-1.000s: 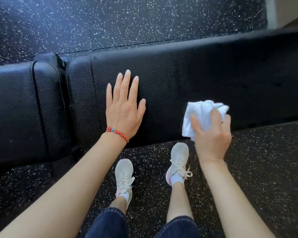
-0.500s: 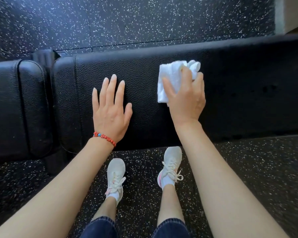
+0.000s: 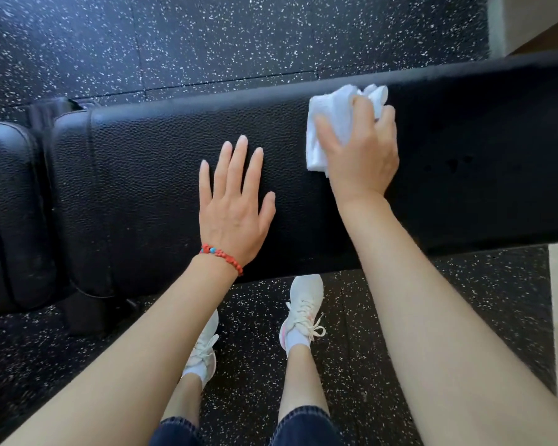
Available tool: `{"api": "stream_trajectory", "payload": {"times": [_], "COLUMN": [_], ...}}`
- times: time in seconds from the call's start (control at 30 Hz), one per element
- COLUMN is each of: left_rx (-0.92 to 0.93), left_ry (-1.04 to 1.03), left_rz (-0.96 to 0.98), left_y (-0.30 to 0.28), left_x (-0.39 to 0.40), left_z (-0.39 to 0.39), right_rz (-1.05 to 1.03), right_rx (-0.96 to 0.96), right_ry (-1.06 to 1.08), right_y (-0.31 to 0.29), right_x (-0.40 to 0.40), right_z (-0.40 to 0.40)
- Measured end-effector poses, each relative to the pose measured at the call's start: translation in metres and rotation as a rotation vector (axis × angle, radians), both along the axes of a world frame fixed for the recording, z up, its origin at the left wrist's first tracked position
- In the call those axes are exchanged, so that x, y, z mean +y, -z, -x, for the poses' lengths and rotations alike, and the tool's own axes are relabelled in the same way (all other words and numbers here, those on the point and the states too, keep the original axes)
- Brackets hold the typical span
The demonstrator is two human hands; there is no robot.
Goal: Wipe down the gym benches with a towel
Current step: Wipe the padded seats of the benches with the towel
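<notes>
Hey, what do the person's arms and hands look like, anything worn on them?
Both forearms are bare, no sleeves showing. The left hand has a red beaded bracelet with a blue bead at its wrist. The right hand shows no ring, watch or glove.

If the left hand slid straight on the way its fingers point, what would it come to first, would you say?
The left hand lies flat on the long bench pad, fingers pointing toward its far edge. Only bare pad lies ahead, then that edge and the speckled floor beyond. The towel sits off to the right.
</notes>
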State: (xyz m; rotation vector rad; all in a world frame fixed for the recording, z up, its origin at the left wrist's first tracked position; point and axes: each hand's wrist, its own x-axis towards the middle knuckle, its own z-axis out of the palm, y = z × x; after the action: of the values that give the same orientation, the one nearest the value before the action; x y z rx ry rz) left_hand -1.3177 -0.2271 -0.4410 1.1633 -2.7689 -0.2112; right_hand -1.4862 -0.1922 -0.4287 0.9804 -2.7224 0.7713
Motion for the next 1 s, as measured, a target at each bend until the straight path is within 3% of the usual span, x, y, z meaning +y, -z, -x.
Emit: {"api": "stream_trajectory", "payload": {"times": [0.3, 0.5, 0.7, 1.0], "left_rx": [-0.001, 0.022, 0.003, 0.009], "left_ry": [-0.054, 0.016, -0.019, -0.047], "left_rz": [-0.02, 0.0, 0.005, -0.005], "left_y": [-0.006, -0.005, -0.001, -0.004], "left_x": [0.005, 0.017, 0.019, 0.022], "left_z": [0.007, 0.039, 0.053, 0.057], "right_rz": [-0.098, -0.061, -0.018, -0.082], "right_rx": [0.094, -0.028, 0.033, -0.023], "right_ry": [-0.109, -0.06, -0.043, -0.123], "right_y": [0.002, 0.002, 0.001, 0.0], "right_x": [0.143, 0.091, 0.018, 0.113], "right_z": [-0.045, -0.007, 0.055, 0.014]}}
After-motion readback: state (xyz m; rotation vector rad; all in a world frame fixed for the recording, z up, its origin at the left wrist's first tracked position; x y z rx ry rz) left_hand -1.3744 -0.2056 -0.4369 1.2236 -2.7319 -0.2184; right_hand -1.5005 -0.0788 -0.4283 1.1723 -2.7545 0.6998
